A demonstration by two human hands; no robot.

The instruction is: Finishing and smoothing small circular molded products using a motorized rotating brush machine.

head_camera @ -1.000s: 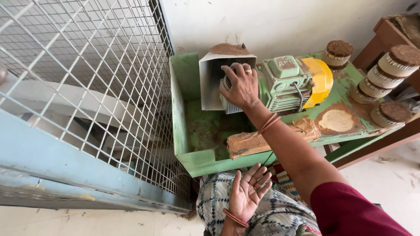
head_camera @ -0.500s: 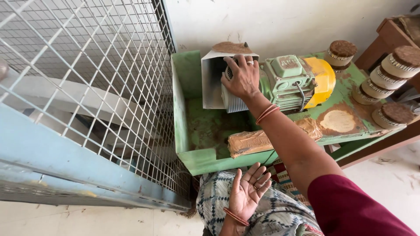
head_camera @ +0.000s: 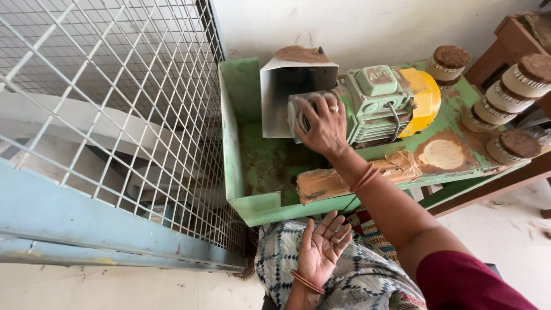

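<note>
Two hands show: the right hand (head_camera: 325,127) spreads flat on the green motor (head_camera: 379,103), probably heavy, rigid, best gripped by its casing; the left hand (head_camera: 322,248) lies open below.

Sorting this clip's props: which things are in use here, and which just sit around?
In use: right hand on the ribbed end of the green electric motor; grey metal hood; green metal tray.
Idle: open left hand; brown-topped round blocks; wire mesh panel.
</note>
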